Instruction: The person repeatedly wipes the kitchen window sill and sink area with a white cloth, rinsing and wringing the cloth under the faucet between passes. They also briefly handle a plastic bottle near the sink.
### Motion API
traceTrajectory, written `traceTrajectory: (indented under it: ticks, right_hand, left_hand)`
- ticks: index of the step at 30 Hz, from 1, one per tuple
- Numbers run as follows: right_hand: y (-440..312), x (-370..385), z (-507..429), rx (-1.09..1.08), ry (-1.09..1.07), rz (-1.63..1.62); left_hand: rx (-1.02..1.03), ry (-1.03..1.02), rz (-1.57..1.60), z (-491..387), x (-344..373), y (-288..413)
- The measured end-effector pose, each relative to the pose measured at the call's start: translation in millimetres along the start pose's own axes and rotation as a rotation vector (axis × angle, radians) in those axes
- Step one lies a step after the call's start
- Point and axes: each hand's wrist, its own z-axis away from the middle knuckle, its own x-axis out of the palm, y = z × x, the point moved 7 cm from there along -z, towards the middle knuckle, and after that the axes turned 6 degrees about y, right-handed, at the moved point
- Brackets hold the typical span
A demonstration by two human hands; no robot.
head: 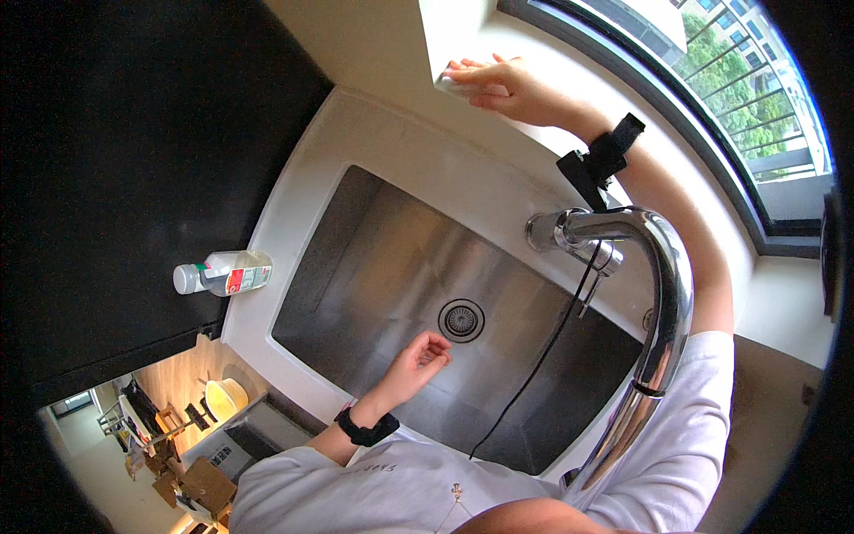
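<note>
My right hand [497,87] reaches across to the corner of the window ledge, its fingers over a white, cloth-like piece [460,83] that they mostly hide. Loosely curled and with nothing visible in it, my left hand [415,366] is over the stainless steel sink [393,267], just below the drain strainer [461,320] in the picture. Each wrist wears a black strap; the right one carries a black device. A chrome faucet [674,287] arches in front of my right arm, and a dark cord [534,374] hangs across the sink.
A clear plastic bottle with a white cap [241,272] stands on the pale counter rim left of the sink. A black panel [147,167] fills the left side. The window frame [674,87] borders the ledge. Cardboard boxes [203,484] and a yellow bowl [225,398] are lower left.
</note>
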Motion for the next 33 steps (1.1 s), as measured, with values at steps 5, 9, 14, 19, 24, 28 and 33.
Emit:
traceTrajectory:
  ticks: [5, 9, 14, 19, 24, 28, 33]
  right_hand:
    - [-7.4, 11.5, 1.4, -0.055, -0.058, 0.008]
    - [-12.2, 4.6, -1.6, -0.121, 0.021, -0.030]
    - [-13.7, -9.4, 17.1, -0.063, -0.047, -0.007]
    - [-11.8, -31.3, 69.9, 0.135, -0.119, -0.004]
    - [-11.6, -55.9, 139.2, 0.477, -0.011, -0.175]
    - [-23.4, -60.4, 183.5, 0.449, -0.085, 0.214]
    - [-46.2, -75.8, 246.1, 0.513, 0.177, 0.274]
  left_hand:
    - [-0.004, -0.022, -0.025, -0.2, 7.6, -2.3]
    - [0.000, -0.043, -0.050, -1.6, 13.1, 3.5]
    - [0.017, -0.046, -0.038, 1.5, 8.6, 15.7]
    - [0.004, -0.037, 0.006, 5.8, 4.1, 24.4]
    - [0.047, -0.057, 0.008, 10.4, 7.6, 38.1]
    - [0.053, -0.079, 0.030, 13.4, 10.5, 44.7]
    - [0.053, -0.110, -0.036, 14.2, 13.9, 48.0]
